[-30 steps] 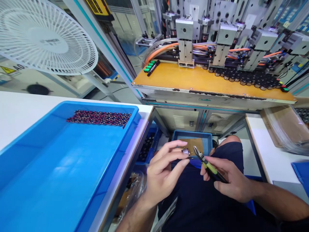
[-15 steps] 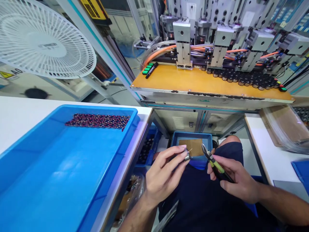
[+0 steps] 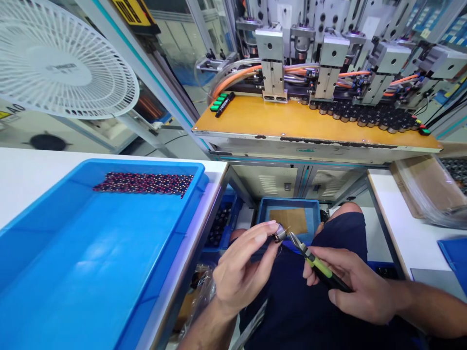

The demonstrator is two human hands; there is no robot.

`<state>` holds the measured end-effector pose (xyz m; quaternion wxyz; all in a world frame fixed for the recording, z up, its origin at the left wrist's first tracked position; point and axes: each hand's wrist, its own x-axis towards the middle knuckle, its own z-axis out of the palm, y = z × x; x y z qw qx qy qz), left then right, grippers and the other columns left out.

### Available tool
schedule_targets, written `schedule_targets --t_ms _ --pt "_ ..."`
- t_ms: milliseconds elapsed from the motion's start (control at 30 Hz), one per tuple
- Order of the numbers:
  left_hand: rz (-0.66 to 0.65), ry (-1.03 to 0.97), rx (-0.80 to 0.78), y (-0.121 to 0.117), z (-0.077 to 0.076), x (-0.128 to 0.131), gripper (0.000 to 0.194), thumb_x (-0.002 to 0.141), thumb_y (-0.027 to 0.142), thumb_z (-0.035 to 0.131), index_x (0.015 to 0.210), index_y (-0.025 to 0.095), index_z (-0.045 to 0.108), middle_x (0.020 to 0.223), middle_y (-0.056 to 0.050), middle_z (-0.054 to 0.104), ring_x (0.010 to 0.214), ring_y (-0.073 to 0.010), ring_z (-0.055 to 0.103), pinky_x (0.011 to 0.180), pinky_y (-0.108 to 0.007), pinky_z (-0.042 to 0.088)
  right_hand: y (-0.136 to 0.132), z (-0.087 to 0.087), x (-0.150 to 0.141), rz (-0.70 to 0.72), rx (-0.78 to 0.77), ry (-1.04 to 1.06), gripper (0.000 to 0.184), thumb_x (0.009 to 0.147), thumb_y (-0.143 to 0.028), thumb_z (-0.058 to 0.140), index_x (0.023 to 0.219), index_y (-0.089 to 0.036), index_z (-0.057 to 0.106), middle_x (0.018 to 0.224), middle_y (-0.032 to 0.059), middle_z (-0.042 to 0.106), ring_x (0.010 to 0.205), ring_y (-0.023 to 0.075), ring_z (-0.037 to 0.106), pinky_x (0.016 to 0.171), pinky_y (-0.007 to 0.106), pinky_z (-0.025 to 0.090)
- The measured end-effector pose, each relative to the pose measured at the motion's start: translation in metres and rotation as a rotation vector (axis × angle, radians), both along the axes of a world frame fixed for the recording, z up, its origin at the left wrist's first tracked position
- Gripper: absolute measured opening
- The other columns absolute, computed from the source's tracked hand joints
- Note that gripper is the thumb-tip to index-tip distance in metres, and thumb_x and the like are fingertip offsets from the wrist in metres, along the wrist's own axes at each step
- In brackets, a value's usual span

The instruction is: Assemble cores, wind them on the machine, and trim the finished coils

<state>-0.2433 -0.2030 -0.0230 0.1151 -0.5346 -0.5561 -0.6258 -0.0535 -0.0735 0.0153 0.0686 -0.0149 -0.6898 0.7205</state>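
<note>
- Silver and small, a cylindrical part point(image 3: 279, 234) with thin wires sits well to the right of my big blue tub point(image 3: 105, 272), clamped between the thumb and fingers of my left hand point(image 3: 239, 277).
- My right hand point(image 3: 359, 287), farther right of the tub, is wrapped around green-and-black pliers point(image 3: 319, 266); their tips point at the part's wires, and I cannot tell whether they touch.
- Under the tub is a white table point(image 3: 40, 163).
- Inside the tub, along its far wall, lie many small dark pieces point(image 3: 146, 183) with red and shiny specks.
- Right of the tub and lower down, a smaller blue tray point(image 3: 290, 200) holds brown cardboard point(image 3: 292, 219).
- Beyond the tub, toward the left, stands a white fan point(image 3: 69, 65).
</note>
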Motion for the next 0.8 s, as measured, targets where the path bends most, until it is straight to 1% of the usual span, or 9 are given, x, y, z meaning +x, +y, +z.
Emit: schedule_targets --t_ms 67,167,333,433,633,700,800 --pt "0.000 -0.009 0.001 -0.002 -0.002 0.000 0.080 0.067 -0.010 0.070 0.135 0.025 0.050 0.112 -0.008 0.074 0.096 -0.0223 0.072 0.082 -0.041 0.064 -0.001 0.001 -0.001 0.006 0.004 -0.019 0.072 0.078 0.002 0.046 0.143 -0.028 0.042 0.109 0.0076 0.057 0.097 0.0157 0.058 0.090 0.038 0.051" --pt "-0.004 -0.021 -0.013 -0.005 -0.003 0.001 0.080 0.068 -0.011 0.069 0.136 0.026 0.049 0.112 -0.008 0.074 0.096 -0.0223 0.072 0.082 -0.042 0.064 -0.001 0.002 -0.003 0.007 0.007 -0.023 0.075 0.078 0.002 0.047 0.145 -0.031 0.039 0.107 0.0063 0.057 0.095 0.0153 0.058 0.088 0.038 0.052" --pt "-0.032 -0.053 -0.032 -0.006 -0.002 0.002 0.077 0.067 -0.014 0.068 0.133 0.023 0.053 0.112 -0.009 0.074 0.097 -0.0226 0.072 0.086 -0.042 0.063 -0.002 0.002 -0.006 -0.009 -0.002 0.053 0.073 0.081 0.000 0.046 0.145 -0.035 0.036 0.108 0.0057 0.056 0.093 0.0141 0.057 0.085 0.036 0.052" --pt "-0.058 -0.063 -0.010 -0.005 0.000 0.002 0.078 0.067 -0.015 0.066 0.134 0.022 0.052 0.111 -0.010 0.074 0.098 -0.0231 0.072 0.086 -0.042 0.063 -0.001 0.004 -0.009 -0.006 0.005 0.041 0.071 0.082 -0.002 0.047 0.144 -0.035 0.037 0.104 0.0052 0.057 0.088 0.0129 0.056 0.081 0.034 0.052" --pt "-0.056 -0.063 -0.005 -0.004 -0.001 0.000 0.081 0.067 -0.013 0.066 0.137 0.024 0.049 0.112 -0.009 0.074 0.097 -0.0228 0.072 0.086 -0.042 0.063 -0.001 0.009 -0.012 -0.002 0.031 -0.034 0.060 0.084 -0.010 0.050 0.142 -0.026 0.043 0.097 0.0063 0.057 0.080 0.0116 0.054 0.075 0.031 0.052" --pt "-0.052 -0.070 -0.005 -0.005 -0.001 0.001 0.081 0.067 -0.013 0.067 0.137 0.024 0.049 0.112 -0.009 0.074 0.096 -0.0226 0.072 0.085 -0.042 0.064 0.000 0.008 -0.012 0.001 0.030 -0.061 0.059 0.084 -0.012 0.051 0.142 -0.024 0.044 0.096 0.0065 0.057 0.079 0.0115 0.054 0.074 0.030 0.052" --pt "-0.048 -0.085 -0.006 -0.005 -0.001 0.001 0.079 0.067 -0.014 0.067 0.135 0.022 0.051 0.111 -0.009 0.074 0.097 -0.0226 0.072 0.086 -0.042 0.063 0.000 0.000 -0.008 -0.017 0.042 -0.091 0.057 0.085 -0.012 0.053 0.140 -0.022 0.046 0.092 0.0050 0.057 0.074 0.0106 0.053 0.071 0.027 0.051"
